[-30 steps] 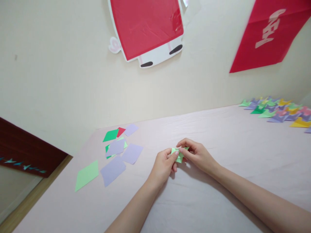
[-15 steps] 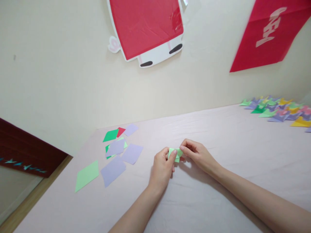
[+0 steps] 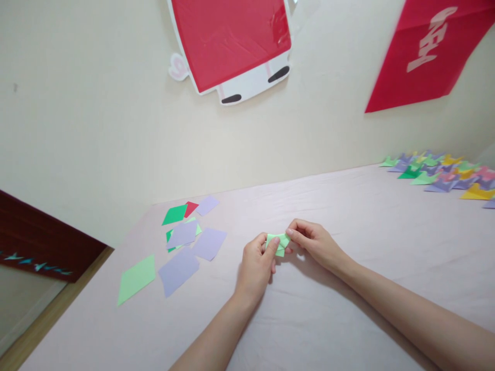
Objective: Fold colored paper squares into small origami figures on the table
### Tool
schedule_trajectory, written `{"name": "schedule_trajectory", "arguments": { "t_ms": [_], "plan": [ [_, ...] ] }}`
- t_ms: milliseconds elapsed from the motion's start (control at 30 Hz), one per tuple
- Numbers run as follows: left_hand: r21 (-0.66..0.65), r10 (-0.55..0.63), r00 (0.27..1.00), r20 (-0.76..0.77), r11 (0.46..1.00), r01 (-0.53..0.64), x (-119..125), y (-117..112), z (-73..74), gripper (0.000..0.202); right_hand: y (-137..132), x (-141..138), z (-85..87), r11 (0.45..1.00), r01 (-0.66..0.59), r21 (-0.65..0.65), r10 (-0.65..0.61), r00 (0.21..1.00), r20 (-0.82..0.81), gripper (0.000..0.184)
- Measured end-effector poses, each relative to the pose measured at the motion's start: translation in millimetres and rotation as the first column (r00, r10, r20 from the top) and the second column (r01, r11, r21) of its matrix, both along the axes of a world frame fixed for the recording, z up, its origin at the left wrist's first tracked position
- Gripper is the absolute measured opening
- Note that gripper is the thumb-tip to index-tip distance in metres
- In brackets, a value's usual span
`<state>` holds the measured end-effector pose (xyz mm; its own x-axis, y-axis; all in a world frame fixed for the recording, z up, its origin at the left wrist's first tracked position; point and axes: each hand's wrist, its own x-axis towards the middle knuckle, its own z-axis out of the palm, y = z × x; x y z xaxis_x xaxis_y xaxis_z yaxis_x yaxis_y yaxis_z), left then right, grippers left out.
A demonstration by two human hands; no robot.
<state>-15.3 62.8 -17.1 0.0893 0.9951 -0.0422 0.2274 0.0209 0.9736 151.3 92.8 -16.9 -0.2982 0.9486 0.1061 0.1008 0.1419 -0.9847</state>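
A small piece of light green folded paper [image 3: 279, 247] is held between my two hands, just over the cloth-covered surface [image 3: 309, 309]. My left hand [image 3: 257, 260] grips its left side, with the thumb lying across the front. At the upper right corner, the thumb and index finger of my right hand [image 3: 312, 241] pinch the paper. Creases and a flap show on its face; the back is hidden by my fingers.
Loose purple [image 3: 179, 271], light green [image 3: 136, 280], dark green [image 3: 175, 214] and red [image 3: 191, 208] paper sheets lie to the left. Many-coloured folded paper pieces [image 3: 424, 178] stand in rows at the far right. Behind the surface rises a pale wall [image 3: 247, 149].
The upper edge of the green paper now shows a dip between the hands, with its right corner drawn up a little. Both hands keep their hold; the view has shifted slightly.
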Motion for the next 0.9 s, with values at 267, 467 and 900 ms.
{"name": "schedule_trajectory", "arguments": {
  "t_ms": [267, 467, 900],
  "plan": [
    [0.004, -0.008, 0.993, 0.117, 1.000, 0.008, 4.0, -0.1, 1.8, 0.033, 3.7, 1.6, -1.5, 0.993, 0.110, 0.054, -0.113, 0.991, 0.073, 0.037],
    [-0.004, -0.032, 0.984, 0.178, 0.999, 0.033, 4.0, 0.5, 5.2, 0.035, 3.5, 1.4, -0.7, 0.996, 0.068, 0.057, -0.072, 0.995, 0.063, 0.034],
    [0.018, -0.112, 0.992, 0.059, 0.994, 0.111, 0.8, 2.9, 7.2, 0.039, 0.5, 2.5, 3.2, 0.985, -0.117, 0.123, 0.098, 0.983, 0.154, 0.034]
  ]
}}
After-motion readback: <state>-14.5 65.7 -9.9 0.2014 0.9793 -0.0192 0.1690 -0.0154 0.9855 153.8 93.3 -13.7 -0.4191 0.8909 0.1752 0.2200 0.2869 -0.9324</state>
